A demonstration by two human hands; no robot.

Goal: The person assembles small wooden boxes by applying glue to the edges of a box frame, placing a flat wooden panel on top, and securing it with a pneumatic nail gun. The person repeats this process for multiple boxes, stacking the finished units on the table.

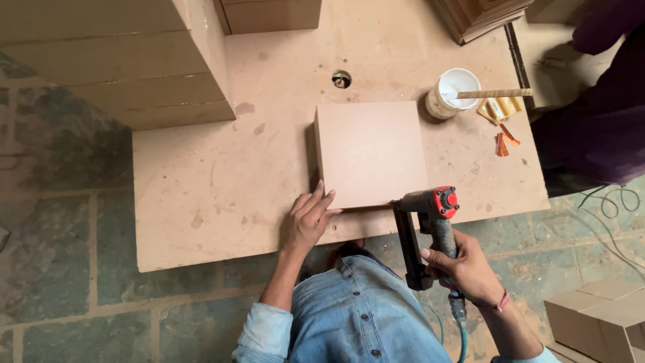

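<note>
A stone-slab floor (pixel 60 269) is seen beneath the whole scene, and a large fibreboard work surface (pixel 222 181) is laid over it, filling the middle of the view. At the far left, stacked brown boards (pixel 114 60) are rested on the work surface; a further board block (pixel 269 13) is seen at the far edge, and a moulded wooden piece (pixel 480 15) at the far right. A second person in dark purple clothing (pixel 591 114) is partly seen at the right edge. Pale brown boxes (pixel 598 316) are noted on the floor at the near right. A square fibreboard box (pixel 371 153) is placed near the middle of the work surface, close to its near edge. A pneumatic nail gun (pixel 430 228), black with a red cap, is pressed with its nose against the near right corner of the box, with an air hose hung from its handle. The right hand (pixel 463 269) is closed around the gun's grip. The left hand (pixel 310 218) is laid open and flat, fingers extended, touching the near left corner of the box. A white glue pot (pixel 449 93) with a stick (pixel 494 93) across it is stood just right of the box's far corner, small wood offcuts (pixel 504 121) beside it. A small round hole (pixel 341 79) is seen in the work surface beyond the box.
</note>
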